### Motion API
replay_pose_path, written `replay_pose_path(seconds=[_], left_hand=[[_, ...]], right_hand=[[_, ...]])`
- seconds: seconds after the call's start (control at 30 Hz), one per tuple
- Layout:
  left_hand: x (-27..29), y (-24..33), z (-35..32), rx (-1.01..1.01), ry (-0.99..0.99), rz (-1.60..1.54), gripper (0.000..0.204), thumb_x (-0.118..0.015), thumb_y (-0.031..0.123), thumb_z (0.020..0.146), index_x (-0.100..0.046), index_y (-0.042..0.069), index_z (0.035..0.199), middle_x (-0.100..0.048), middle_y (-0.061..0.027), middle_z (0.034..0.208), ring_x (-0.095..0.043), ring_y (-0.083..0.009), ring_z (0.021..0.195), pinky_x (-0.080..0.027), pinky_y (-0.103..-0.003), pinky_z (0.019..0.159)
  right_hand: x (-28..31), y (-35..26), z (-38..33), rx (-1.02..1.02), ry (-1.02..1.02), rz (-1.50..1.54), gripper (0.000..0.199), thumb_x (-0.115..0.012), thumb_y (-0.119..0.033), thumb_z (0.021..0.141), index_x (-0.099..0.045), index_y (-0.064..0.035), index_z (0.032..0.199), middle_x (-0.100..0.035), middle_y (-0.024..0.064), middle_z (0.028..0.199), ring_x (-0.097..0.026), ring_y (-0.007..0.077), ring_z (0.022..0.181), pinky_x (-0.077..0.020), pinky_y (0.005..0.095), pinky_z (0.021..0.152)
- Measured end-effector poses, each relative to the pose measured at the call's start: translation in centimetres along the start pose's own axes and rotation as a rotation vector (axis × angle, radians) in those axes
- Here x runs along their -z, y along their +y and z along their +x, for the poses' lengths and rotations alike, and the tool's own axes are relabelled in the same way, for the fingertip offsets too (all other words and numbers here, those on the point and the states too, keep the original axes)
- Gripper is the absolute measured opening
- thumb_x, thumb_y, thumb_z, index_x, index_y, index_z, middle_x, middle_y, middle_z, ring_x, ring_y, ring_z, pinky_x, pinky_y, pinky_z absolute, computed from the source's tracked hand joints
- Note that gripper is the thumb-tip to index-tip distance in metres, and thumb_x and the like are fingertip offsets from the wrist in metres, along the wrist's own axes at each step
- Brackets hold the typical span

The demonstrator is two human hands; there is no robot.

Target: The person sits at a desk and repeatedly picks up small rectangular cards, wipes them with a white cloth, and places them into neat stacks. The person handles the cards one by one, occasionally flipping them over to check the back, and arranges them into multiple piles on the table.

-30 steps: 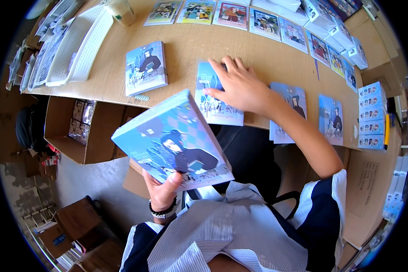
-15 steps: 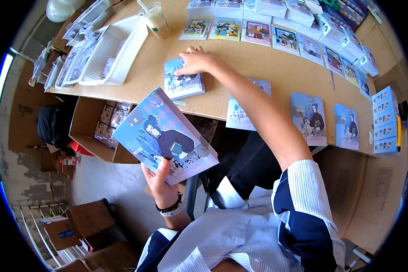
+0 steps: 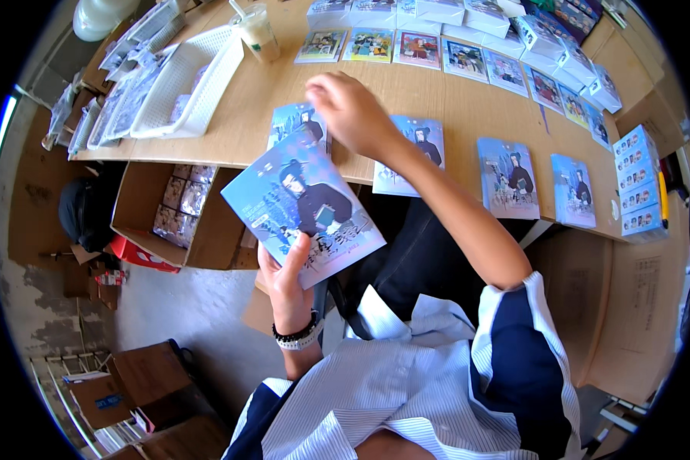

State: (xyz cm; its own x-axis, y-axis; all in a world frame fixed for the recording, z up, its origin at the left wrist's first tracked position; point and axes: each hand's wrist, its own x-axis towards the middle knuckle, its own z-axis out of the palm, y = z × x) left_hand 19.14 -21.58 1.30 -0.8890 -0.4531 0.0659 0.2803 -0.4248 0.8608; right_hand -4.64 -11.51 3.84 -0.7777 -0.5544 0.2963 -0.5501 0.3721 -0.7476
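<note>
My left hand (image 3: 284, 280) grips the lower left edge of a stack of flat blue illustrated packets (image 3: 314, 203), thumb on top and fingers underneath. The upper packet shows a dark-clothed figure. The stack is tilted in front of the table edge. Just above it, my right hand (image 3: 351, 115) hangs in the air with its fingers curled and smeared by motion; nothing shows in them. Below that hand, a similar pile of packets (image 3: 284, 123) lies on the table, partly covered by the held stack. Another pile (image 3: 425, 142) lies beside my right forearm.
Two more packet piles (image 3: 507, 180) (image 3: 573, 192) lie along the near edge at right. Different picture packets (image 3: 418, 50) form a row before white boxes (image 3: 540, 38). At left are a white basket (image 3: 142, 123) and a drink cup (image 3: 257, 34). An open carton (image 3: 211, 238) stands below.
My right hand has lifted off the pile on the table and moved slightly right. My left hand has brought the held stack up and to the right, overlapping that pile in view.
</note>
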Motion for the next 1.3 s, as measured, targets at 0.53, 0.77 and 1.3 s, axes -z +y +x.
replay_pose_path(seconds=[0.53,0.77,1.3], left_hand=[[-3.2,-6.3,-5.4,0.726,-0.912,-0.148,0.108,-0.074,0.052,0.09,-0.014,-0.002,0.161,-0.027,-0.0218,0.163,-0.029,-0.0323,0.15,-0.023,-0.046,0.122],[-3.0,-12.2,-9.5,1.01,-0.902,-0.756,0.103,-0.079,0.045,0.084,-0.023,-0.001,0.158,-0.039,-0.0227,0.155,-0.043,-0.0377,0.138,-0.039,-0.054,0.11],[-2.4,-13.9,-8.6,1.13,-0.724,-0.17,0.077,-0.068,0.036,0.096,-0.034,-0.004,0.152,-0.057,-0.0214,0.14,-0.06,-0.0303,0.126,-0.05,-0.042,0.105]], right_hand=[[6.1,-2.9,-31.0,-0.274,0.259,1.011,0.058,-0.058,-0.019,0.105,-0.032,0.0022,0.153,-0.052,0.0087,0.141,-0.049,0.0145,0.131,-0.0375,0.0302,0.112],[4.9,-3.5,-35.3,-0.326,0.289,0.265,0.066,-0.054,-0.028,0.106,-0.025,-0.0013,0.159,-0.042,0.0178,0.143,-0.045,0.0263,0.127,-0.037,0.0387,0.11],[3.9,-0.1,-37.3,-0.469,0.505,0.664,0.061,-0.072,-0.015,0.096,-0.041,-0.0056,0.147,-0.062,0.0114,0.121,-0.063,0.0166,0.111,-0.0513,0.0294,0.096]])
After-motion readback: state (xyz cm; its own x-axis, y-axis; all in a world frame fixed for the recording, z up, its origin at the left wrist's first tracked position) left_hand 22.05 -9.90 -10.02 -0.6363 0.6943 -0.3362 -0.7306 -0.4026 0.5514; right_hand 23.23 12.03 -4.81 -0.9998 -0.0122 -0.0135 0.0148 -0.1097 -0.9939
